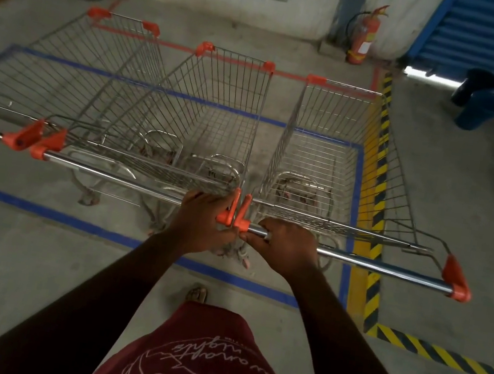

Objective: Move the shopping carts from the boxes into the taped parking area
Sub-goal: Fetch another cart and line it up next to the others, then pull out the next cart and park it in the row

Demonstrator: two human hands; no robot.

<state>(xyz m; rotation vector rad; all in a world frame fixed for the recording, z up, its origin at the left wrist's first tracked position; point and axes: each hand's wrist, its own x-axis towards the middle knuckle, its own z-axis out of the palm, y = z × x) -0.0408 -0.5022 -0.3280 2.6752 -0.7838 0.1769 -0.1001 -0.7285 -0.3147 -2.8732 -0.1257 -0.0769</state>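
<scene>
Two hands work adjoining handlebars: the left hand (pixel 201 224) curls over the right end of the middle cart (pixel 205 115) bar, the right hand (pixel 286 248) wraps the left end of the right cart (pixel 334 155) bar. Their orange end caps (pixel 235 214) touch at 12 o'clock. Uneven pushing could lock those caps or swing the right cart toward 2 o'clock, over the blue tape (pixel 359 172) onto the yellow-black stripe (pixel 380 175). A third cart (pixel 62 76) stands at 10 o'clock.

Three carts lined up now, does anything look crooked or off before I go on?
Slightly. The left wire shopping cart and middle wire shopping cart angle toward each other, handle brackets overlapping; the right wire shopping cart sits straighter beside the yellow-black striped floor tape. No damage visible. Left hand and right hand grip adjacent handles.
</scene>
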